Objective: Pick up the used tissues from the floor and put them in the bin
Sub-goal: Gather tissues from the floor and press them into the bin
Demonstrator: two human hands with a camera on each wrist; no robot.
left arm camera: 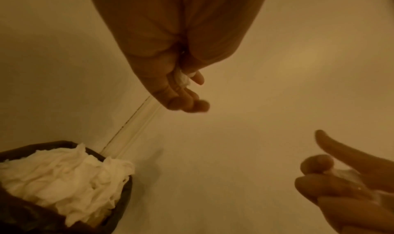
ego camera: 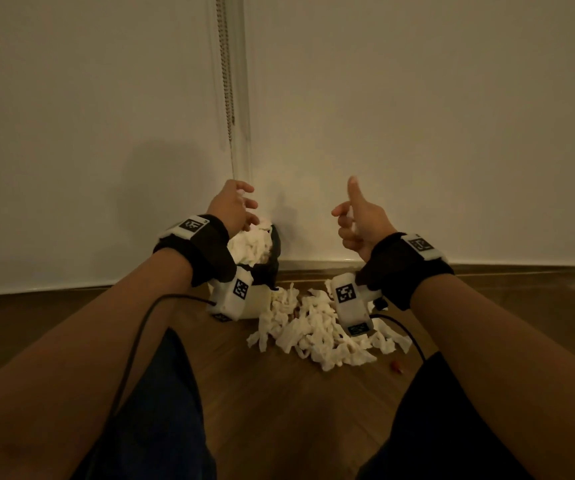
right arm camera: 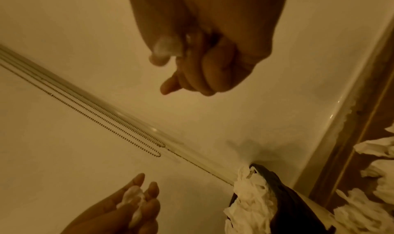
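Note:
A small white bin with a black liner (ego camera: pixel 276 252) stands against the wall, heaped with crumpled white tissues (ego camera: pixel 253 244). My left hand (ego camera: pixel 241 206) hovers just above that heap, and its fingers hold a small tissue scrap (left arm camera: pixel 182 79). My right hand (ego camera: pixel 351 220) is raised to the right of the bin, thumb up and fingers curled round a whitish tissue bit (right arm camera: pixel 164 48). A loose pile of tissues (ego camera: pixel 313 330) lies on the wooden floor to the right of the bin, below my right wrist.
A bead chain (ego camera: pixel 227 81) hangs down the white wall behind the bin. A skirting board (ego camera: pixel 417 263) runs along the floor. A small red bit (ego camera: pixel 397 366) lies right of the pile. My dark-clad knees (ego camera: pixel 164 410) frame the floor in front.

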